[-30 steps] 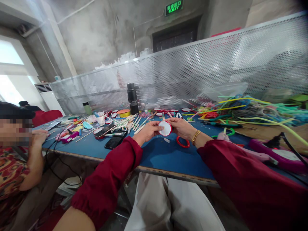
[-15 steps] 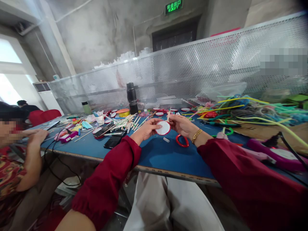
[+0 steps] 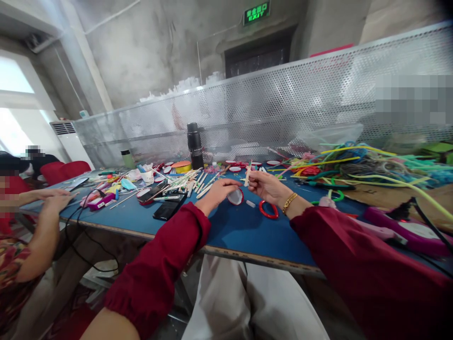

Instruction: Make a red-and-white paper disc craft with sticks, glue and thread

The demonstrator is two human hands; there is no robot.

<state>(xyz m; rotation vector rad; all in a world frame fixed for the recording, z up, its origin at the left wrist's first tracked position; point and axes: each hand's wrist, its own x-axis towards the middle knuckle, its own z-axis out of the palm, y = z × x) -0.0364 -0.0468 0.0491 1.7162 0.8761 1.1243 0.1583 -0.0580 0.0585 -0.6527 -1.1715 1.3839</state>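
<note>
A long, silvery perforated screen (image 3: pixel 265 108) runs behind your blue table (image 3: pixel 255 236), spanning most of the view. At the left, beyond your sleeve, a co-worker in a patterned top (image 3: pixel 14 257) sits with both forearms at the table. A tangled heap of coloured strands (image 3: pixel 375 163), with yellow, green and blue among them, spreads over the far right of the table. Nearer you on that side lies a purple device (image 3: pixel 421 231) with a black plug on top. Left of centre is a loose pile of pale sticks (image 3: pixel 184 182).

Your two hands are apart, raised over the middle of the table. Your right hand (image 3: pixel 267 186) pinches a short pale stick, and your left hand (image 3: pixel 218 192) has its fingers over the upper edge of a small disc, holding it. A black bottle (image 3: pixel 194 146) stands upright near the screen, and a black phone (image 3: pixel 168 208) lies left of your left hand.

Smaller still, the white, red-rimmed disc (image 3: pixel 234 196) hangs tilted from your left hand. A red ring-shaped piece (image 3: pixel 269 209) rests below your right hand. The short pale stick (image 3: pixel 247 175) points upward from your fingertips. Smallest is a whitish piece (image 3: pixel 250 203) lying between disc and ring.
</note>
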